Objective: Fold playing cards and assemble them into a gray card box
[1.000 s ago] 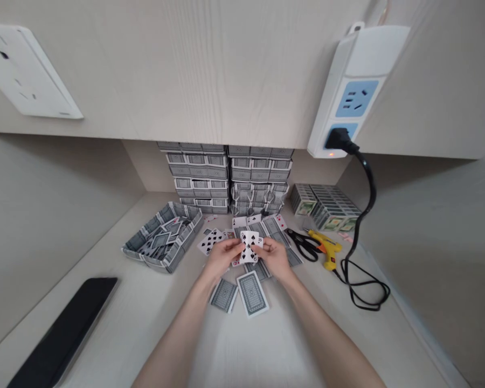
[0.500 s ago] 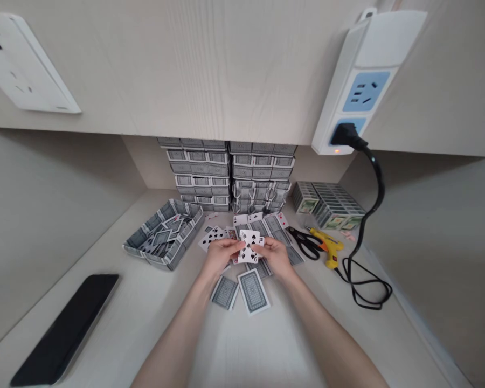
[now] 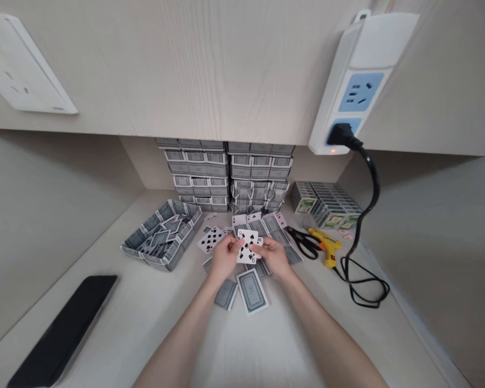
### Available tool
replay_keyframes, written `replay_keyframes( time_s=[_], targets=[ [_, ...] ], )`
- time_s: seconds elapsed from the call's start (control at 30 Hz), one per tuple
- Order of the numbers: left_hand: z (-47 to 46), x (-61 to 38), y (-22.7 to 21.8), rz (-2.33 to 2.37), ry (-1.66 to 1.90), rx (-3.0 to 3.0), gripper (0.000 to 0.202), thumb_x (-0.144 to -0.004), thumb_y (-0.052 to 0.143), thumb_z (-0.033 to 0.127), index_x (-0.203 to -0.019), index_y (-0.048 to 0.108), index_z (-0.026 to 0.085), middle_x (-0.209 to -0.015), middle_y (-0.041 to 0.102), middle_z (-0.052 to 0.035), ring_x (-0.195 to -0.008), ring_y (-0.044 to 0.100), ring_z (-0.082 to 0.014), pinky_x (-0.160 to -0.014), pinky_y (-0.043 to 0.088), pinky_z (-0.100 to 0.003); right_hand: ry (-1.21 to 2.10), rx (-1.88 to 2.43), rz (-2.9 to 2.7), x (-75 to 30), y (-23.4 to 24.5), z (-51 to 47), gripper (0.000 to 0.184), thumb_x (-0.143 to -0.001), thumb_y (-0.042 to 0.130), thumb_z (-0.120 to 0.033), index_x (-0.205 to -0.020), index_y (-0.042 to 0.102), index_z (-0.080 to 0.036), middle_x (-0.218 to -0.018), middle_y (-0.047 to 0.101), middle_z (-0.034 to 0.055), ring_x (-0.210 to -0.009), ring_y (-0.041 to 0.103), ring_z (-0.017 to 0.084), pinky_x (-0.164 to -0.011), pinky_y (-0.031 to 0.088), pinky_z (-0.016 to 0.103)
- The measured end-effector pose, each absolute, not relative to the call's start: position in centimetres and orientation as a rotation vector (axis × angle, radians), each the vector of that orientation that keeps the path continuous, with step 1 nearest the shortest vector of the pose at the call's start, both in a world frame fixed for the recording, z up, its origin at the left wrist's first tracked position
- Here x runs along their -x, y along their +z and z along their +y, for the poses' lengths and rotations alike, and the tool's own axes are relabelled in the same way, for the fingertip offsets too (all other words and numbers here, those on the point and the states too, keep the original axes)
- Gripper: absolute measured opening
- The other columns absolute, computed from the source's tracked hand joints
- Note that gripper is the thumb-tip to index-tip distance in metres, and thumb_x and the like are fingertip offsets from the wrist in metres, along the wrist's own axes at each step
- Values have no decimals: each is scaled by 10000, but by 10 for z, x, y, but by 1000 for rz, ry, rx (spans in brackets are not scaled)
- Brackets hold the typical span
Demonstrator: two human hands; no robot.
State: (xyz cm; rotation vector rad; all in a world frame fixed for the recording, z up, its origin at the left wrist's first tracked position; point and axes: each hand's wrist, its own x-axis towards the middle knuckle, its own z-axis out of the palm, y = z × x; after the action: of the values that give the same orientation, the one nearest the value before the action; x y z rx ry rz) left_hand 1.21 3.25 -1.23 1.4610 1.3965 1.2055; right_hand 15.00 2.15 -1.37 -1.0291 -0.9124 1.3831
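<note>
My left hand (image 3: 225, 256) and my right hand (image 3: 275, 256) pinch a playing card (image 3: 248, 237), a spade with its face toward me, from its two sides. Behind its right edge, at my right fingers, a second card (image 3: 260, 241) peeks out. Below them on the desk lie a face-down card (image 3: 252, 291) with a grey patterned back and another face-down card (image 3: 226, 294), partly behind my left wrist. Beyond my hands, a panel of face-down cards (image 3: 278, 229) is partly covered by them. Spade cards (image 3: 210, 240) lie face up beside my left hand.
A tray made of cards (image 3: 172, 261) holds loose cards at left; similar card trays (image 3: 200, 167) are stacked behind. To the right are black scissors (image 3: 301, 241), a yellow glue gun (image 3: 328, 247) with a looping cord and boxed decks (image 3: 333, 205). A black flat object (image 3: 64, 328) lies front left.
The view has shifted slightly. My left hand has turned a little and its fingers are more bent at the card's left edge. Both hands keep hold of the cards.
</note>
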Motion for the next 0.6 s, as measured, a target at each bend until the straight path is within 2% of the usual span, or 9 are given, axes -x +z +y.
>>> replay_keyframes(
  time_s=[0.23, 0.43, 0.6],
  targets=[
    [26, -17, -12, 1573, 1204, -1766, 382, -807, 366, 426, -543, 460, 166, -449, 408, 34, -459, 367, -92, -468, 242, -207, 1476, 980, -907, -148, -14, 19, 243, -511, 763, -271, -671, 643, -134, -581, 651, 5, -449, 523, 99, -451, 400, 222],
    [26, -16, -13, 1575, 1237, -1755, 489, -801, 348, 475, -427, 374, 161, -398, 360, 29, -424, 337, -80, -437, 222, -213, 1530, 939, -912, -147, -15, 18, 234, -521, 759, -260, -695, 659, -139, -635, 670, 14, -480, 544, 106, -484, 415, 231],
    [25, -18, -14, 1518, 1269, -1613, 517, -773, 383, 529, -410, 355, 161, -392, 355, 34, -417, 343, -76, -421, 242, -207, 1471, 945, -928, -148, -13, 19, 240, -521, 758, -279, -682, 647, -140, -608, 660, 9, -473, 535, 106, -475, 412, 227]
  ],
)
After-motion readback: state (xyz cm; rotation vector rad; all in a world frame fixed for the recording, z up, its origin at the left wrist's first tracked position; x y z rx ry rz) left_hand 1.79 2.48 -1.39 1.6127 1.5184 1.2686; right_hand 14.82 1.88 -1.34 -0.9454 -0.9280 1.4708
